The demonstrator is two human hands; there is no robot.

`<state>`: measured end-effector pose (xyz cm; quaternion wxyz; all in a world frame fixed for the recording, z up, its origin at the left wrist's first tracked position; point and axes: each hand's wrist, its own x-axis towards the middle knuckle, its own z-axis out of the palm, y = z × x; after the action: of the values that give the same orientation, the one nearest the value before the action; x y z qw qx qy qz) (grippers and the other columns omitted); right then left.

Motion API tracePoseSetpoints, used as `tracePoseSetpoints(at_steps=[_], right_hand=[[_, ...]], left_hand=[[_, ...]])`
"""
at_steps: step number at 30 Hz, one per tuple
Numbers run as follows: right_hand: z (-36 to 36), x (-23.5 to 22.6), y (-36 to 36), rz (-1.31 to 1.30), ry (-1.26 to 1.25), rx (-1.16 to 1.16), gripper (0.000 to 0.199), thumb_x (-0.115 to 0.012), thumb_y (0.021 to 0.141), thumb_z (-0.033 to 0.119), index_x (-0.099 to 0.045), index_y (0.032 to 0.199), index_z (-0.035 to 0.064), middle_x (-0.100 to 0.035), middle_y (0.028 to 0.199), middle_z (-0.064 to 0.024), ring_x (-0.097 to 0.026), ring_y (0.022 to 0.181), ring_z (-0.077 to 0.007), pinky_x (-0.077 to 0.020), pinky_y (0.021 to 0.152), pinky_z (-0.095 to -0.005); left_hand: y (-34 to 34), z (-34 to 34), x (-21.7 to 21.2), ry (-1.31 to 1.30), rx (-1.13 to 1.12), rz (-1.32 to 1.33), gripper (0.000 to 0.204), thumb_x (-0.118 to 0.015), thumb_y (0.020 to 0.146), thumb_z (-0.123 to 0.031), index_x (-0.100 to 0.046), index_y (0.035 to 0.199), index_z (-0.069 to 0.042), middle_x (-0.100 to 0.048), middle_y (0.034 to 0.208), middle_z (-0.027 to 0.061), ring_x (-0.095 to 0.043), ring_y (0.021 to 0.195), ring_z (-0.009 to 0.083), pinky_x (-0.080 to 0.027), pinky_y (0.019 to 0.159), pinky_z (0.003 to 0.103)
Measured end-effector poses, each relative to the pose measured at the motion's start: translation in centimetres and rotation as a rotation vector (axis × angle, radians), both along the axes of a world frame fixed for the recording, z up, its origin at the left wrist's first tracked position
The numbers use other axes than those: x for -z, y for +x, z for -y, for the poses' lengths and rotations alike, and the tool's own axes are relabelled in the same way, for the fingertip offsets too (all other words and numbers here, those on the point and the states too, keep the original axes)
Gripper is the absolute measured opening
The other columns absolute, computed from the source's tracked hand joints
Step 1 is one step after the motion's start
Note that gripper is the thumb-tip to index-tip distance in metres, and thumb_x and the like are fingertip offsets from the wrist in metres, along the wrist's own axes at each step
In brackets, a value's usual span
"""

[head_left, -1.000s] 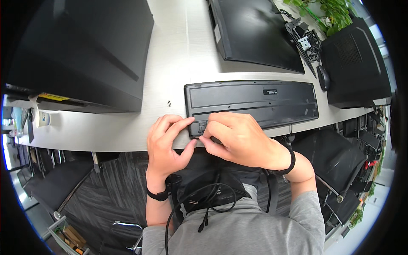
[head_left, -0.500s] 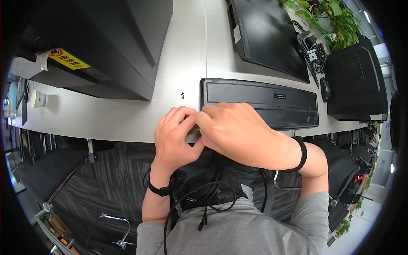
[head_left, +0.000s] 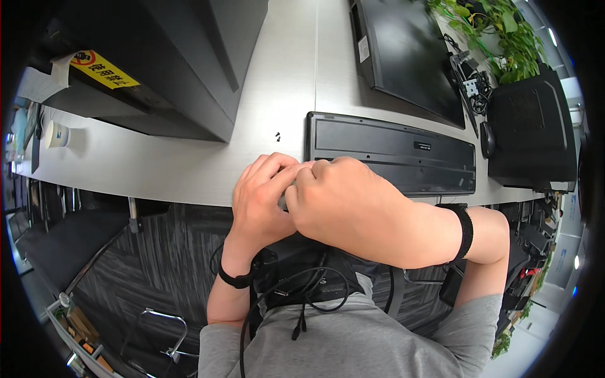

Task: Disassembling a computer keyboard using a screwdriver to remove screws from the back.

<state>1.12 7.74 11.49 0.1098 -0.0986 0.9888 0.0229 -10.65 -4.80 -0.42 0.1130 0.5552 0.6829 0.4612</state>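
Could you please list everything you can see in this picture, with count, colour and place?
keyboard: one, black, underside up, near desk edge by the hands
desk: one, pale grey, across the middle
monitors: two, black, lying at the far side, left and centre
screws: two small dark bits, left of keyboard
mouse: one, black, right of keyboard
plant: one, green, top right
cup: one, white, far left
left hand: one, at keyboard's near left corner
right hand: one, over left hand; what either holds is hidden

Keyboard (head_left: 391,151) lies on the desk (head_left: 189,164), behind both hands (head_left: 315,201), before a monitor (head_left: 409,57).
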Motion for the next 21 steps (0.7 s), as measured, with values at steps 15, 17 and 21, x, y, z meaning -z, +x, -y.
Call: tracePoseSetpoints(at_steps=[15, 17, 21], right_hand=[[-1.2, -0.2, 0.1, -0.053, 0.085, -0.226, 0.011, -0.072, 0.079, 0.015, -0.065, 0.078, 0.0068, -0.063, 0.079, -0.0023, -0.066, 0.080, -0.0183, -0.0520, 0.071, -0.0293], [-1.5, -0.1, 0.0, -0.062, 0.111, -0.237, 0.010, -0.071, 0.080, 0.015, -0.065, 0.078, 0.0067, -0.063, 0.079, -0.0022, -0.066, 0.080, -0.0184, -0.0518, 0.072, -0.0291], [-1.1, 0.2, -0.4, -0.105, 0.059, -0.166, 0.015, -0.072, 0.082, 0.017, -0.064, 0.080, 0.0052, -0.062, 0.079, -0.0029, -0.066, 0.078, -0.0186, -0.0519, 0.068, -0.0309]], left_hand=[[0.0, 0.2, 0.0, -0.024, -0.009, -0.004, 0.038, -0.077, 0.066, -0.001, -0.076, 0.103, -0.006, -0.070, 0.102, 0.0022, -0.066, 0.095, 0.0267, -0.052, 0.081, 0.038], [0.1, 0.3, 0.2, 0.074, 0.010, 0.034, 0.036, -0.077, 0.066, 0.001, -0.075, 0.102, -0.004, -0.071, 0.103, 0.0040, -0.067, 0.095, 0.0281, -0.054, 0.081, 0.039], [0.8, 0.7, 1.1, 0.224, 0.092, 0.265, 0.028, -0.079, 0.068, 0.007, -0.071, 0.094, 0.000, -0.074, 0.097, 0.0099, -0.071, 0.093, 0.0329, -0.057, 0.081, 0.040]])
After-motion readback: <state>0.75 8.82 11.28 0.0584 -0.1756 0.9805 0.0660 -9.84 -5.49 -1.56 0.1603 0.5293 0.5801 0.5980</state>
